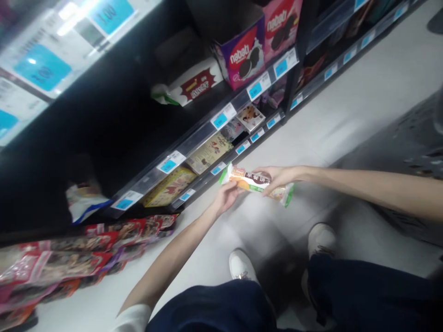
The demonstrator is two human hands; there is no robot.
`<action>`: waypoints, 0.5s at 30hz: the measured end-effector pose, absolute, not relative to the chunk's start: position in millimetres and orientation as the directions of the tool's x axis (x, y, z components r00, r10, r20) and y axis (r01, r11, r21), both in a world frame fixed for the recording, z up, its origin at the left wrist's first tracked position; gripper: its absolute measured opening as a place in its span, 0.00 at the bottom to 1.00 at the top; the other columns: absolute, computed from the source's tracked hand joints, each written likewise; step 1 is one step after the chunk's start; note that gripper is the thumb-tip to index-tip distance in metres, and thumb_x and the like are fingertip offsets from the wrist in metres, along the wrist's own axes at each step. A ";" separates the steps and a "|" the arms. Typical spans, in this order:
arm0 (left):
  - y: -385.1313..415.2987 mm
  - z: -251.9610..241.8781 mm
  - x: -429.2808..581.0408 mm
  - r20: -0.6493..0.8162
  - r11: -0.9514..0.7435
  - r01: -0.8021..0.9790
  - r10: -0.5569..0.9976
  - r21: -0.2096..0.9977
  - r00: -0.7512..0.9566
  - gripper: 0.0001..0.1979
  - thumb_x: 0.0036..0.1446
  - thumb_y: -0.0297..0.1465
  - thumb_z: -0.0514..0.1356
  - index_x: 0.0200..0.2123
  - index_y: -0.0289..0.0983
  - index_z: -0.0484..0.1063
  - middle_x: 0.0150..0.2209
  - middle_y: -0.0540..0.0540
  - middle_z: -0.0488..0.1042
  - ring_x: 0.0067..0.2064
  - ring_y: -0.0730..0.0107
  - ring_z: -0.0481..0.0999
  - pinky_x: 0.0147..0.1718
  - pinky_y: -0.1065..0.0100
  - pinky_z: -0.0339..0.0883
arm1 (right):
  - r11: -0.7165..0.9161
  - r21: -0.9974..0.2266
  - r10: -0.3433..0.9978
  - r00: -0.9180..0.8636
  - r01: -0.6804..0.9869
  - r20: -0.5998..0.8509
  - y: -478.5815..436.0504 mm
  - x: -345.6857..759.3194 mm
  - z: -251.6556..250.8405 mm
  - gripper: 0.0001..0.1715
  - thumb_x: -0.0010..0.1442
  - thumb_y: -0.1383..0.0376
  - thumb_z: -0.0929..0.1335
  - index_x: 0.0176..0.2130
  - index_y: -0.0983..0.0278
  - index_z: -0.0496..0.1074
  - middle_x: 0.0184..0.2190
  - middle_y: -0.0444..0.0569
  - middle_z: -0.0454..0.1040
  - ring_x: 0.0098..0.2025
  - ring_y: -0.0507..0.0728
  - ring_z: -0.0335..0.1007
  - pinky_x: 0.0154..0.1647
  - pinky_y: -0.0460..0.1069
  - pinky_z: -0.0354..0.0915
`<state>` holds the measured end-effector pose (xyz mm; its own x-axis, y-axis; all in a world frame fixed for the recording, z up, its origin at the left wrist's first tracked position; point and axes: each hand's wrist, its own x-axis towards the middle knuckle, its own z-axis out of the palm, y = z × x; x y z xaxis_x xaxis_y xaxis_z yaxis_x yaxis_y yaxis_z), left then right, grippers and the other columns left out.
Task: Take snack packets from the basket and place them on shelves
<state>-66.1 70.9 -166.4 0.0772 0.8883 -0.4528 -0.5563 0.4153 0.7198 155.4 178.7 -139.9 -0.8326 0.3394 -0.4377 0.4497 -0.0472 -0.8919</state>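
Both my hands hold one long snack packet (255, 180), white and orange with green crimped ends, above the floor in front of the shelves. My left hand (226, 196) pinches it near its left end from below. Across its right half lies my right hand (278, 177), fingers closed round the wrapper. A similar white packet with a dark red label (197, 85) lies on the dark shelf ahead. Right of that packet stand a purple nabati box (242, 55) and a pink nabati box (282, 25).
Price tags line the shelf edge (194, 143). Yellow boxes (171, 186) sit on the lower shelf. A blue-and-white packet (86, 198) lies at the left. Red snack bags (69, 260) hang or lie at lower left. A grey perforated basket or cart (411, 138) stands at the right.
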 end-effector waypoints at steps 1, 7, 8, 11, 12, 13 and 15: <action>70.2 -165.7 -67.2 -0.430 0.410 -0.558 0.897 0.721 0.104 0.30 0.45 0.28 0.68 0.55 0.41 0.71 0.55 0.43 0.77 0.63 0.49 0.70 0.59 0.48 0.68 | -0.128 -0.883 0.301 -0.831 0.451 -0.468 178.0 158.0 -140.1 0.39 0.42 0.58 0.80 0.52 0.59 0.69 0.44 0.49 0.78 0.44 0.61 0.77 0.39 0.50 0.73; 74.4 -168.3 -52.4 -0.370 0.405 -0.533 0.912 0.743 0.176 0.35 0.43 0.24 0.69 0.57 0.41 0.69 0.52 0.43 0.78 0.59 0.52 0.74 0.62 0.50 0.64 | -0.251 -0.885 0.321 -0.829 0.392 -0.458 166.4 162.9 -145.7 0.36 0.35 0.60 0.81 0.44 0.61 0.72 0.38 0.45 0.78 0.42 0.61 0.77 0.38 0.50 0.73; 75.6 -169.6 -48.0 -0.381 0.408 -0.526 0.910 0.746 0.165 0.34 0.44 0.25 0.70 0.57 0.40 0.70 0.51 0.42 0.78 0.57 0.52 0.76 0.61 0.50 0.65 | -0.283 -0.882 0.353 -0.814 0.377 -0.462 164.9 161.5 -145.3 0.34 0.38 0.58 0.81 0.45 0.60 0.73 0.39 0.47 0.79 0.42 0.62 0.78 0.40 0.51 0.74; 77.1 -171.0 -36.5 -0.401 0.444 -0.508 0.894 0.738 0.200 0.35 0.46 0.26 0.72 0.58 0.46 0.70 0.60 0.39 0.71 0.58 0.52 0.75 0.57 0.53 0.68 | -0.438 -0.838 0.430 -0.742 0.326 -0.514 162.8 154.9 -141.5 0.30 0.45 0.51 0.78 0.46 0.57 0.75 0.40 0.51 0.81 0.42 0.65 0.79 0.41 0.55 0.76; 76.7 -170.4 -33.4 -0.413 0.474 -0.491 0.880 0.731 0.234 0.37 0.45 0.26 0.73 0.59 0.48 0.69 0.63 0.39 0.68 0.58 0.51 0.75 0.55 0.52 0.70 | -0.476 -0.829 0.457 -0.722 0.294 -0.519 162.7 152.4 -140.2 0.29 0.46 0.50 0.78 0.46 0.56 0.75 0.41 0.52 0.81 0.43 0.66 0.80 0.41 0.56 0.77; 75.9 -169.3 -30.6 -0.426 0.500 -0.470 0.866 0.728 0.262 0.40 0.45 0.27 0.74 0.61 0.50 0.67 0.65 0.38 0.65 0.57 0.50 0.76 0.54 0.51 0.71 | -0.497 -0.829 0.486 -0.708 0.259 -0.512 162.7 150.1 -139.3 0.29 0.46 0.49 0.78 0.46 0.55 0.76 0.43 0.53 0.81 0.44 0.67 0.80 0.43 0.58 0.77; 73.4 -167.0 -26.0 -0.445 0.524 -0.427 0.852 0.737 0.276 0.46 0.43 0.28 0.76 0.64 0.52 0.62 0.65 0.37 0.65 0.53 0.50 0.79 0.52 0.49 0.73 | -0.489 -0.850 0.537 -0.701 0.195 -0.469 162.6 146.1 -139.9 0.30 0.45 0.51 0.78 0.47 0.53 0.76 0.46 0.53 0.81 0.48 0.69 0.78 0.48 0.60 0.77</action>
